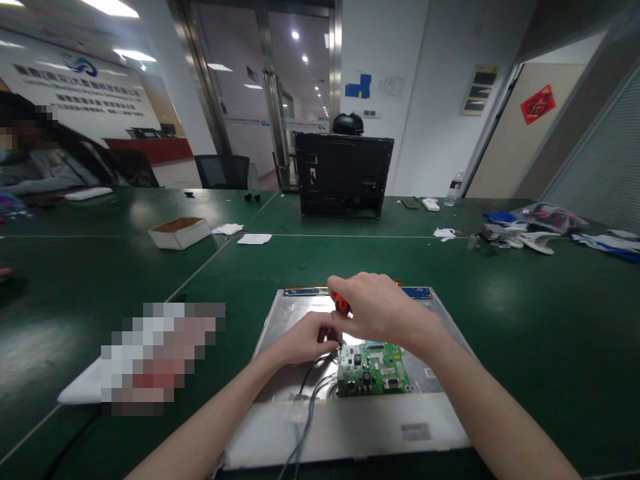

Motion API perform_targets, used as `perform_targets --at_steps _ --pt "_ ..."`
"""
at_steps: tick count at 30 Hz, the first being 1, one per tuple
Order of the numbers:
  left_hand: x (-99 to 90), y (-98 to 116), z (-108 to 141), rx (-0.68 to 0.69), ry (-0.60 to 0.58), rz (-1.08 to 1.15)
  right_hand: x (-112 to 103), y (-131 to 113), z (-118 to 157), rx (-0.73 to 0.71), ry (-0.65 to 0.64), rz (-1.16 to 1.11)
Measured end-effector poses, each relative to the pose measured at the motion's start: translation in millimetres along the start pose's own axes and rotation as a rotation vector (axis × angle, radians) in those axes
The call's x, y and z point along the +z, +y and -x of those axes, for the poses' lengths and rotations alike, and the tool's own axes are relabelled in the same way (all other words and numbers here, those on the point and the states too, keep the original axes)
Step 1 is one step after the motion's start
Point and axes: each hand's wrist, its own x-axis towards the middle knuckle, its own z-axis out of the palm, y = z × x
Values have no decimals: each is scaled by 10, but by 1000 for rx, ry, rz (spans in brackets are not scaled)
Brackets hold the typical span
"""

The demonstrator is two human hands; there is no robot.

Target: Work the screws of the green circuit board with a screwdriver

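A flat metal display panel (270,427) lies before me on the green table. On it sits a green circuit board (377,367), with dark cables (311,417) running from its left side toward me. My right hand (377,303) is wrapped round the orange and black handle of a screwdriver (343,305), held upright above the board's upper left corner. Low beside that corner, my left hand (313,337) has its fingers pinched together near the tool's lower end. Whatever those fingers hold is hidden. A blue strip board (417,293) runs along the panel's far edge.
Beyond the panel stands a black monitor housing (345,175). An open white box (180,233) and paper scraps (255,239) lie to the far left. A bottle (454,188), bagged items (550,217) and metal parts (495,233) are at the right. A person (40,153) sits at the left.
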Motion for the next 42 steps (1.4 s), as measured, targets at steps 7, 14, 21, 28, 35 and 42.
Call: perform_targets --at_steps 7,14,21,28,35,42 --pt "38 -16 -24 30 55 -24 9 13 -21 -8 -4 -10" --pt "12 -13 -104 -25 61 -17 14 36 -67 -4 -5 5" --pt "-1 -4 -83 -22 50 10 -10 51 -83 -4 -21 -6" --pt "0 5 -67 -20 49 4 -18 11 -75 -8 -49 -1" --pt "5 36 -36 -20 32 -59 -54 94 -21 13 -32 10" --pt "35 40 -18 16 45 -122 -61 146 73 -37 -23 -28"
